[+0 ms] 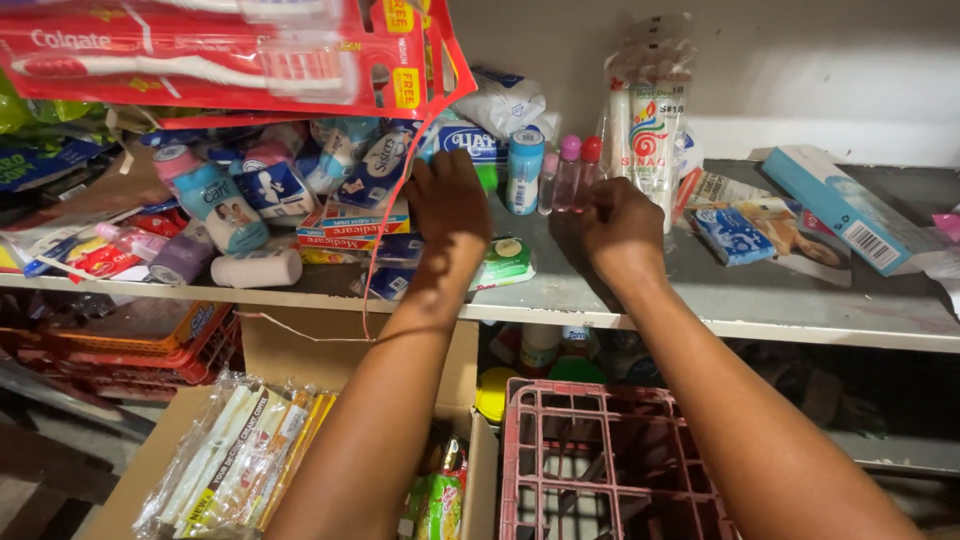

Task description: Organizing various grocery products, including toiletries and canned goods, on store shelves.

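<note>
the left hand (447,205) lies knuckles up on the grey metal shelf (720,295), its fingers stretched forward and hidden behind the back of the hand, so whether they grip anything cannot be told; they reach in among the small boxes, just beside a short white bottle with a blue cap (524,171). the right hand (620,228) rests on the same shelf, fingers curled toward a row of small clear bottles with pink and red caps (570,172), touching or nearly touching them; a firm grasp cannot be made out. just behind that hand stands a tall clear packet of white tubes (645,120). under the left wrist lies a flat green and white carton (506,262). a red strap of carded toothbrushes (200,60) hangs down in front of the left side of the shelf, its thin edge crossing before the left hand. further left lie a pale blue bottle with a pink cap (215,200) and a white cylinder on its side (256,268). to the right lies a long light blue box (845,205). below the shelf stand a pink plastic crate (600,460) and a brown cardboard box of wrapped sticks (240,460).
</note>
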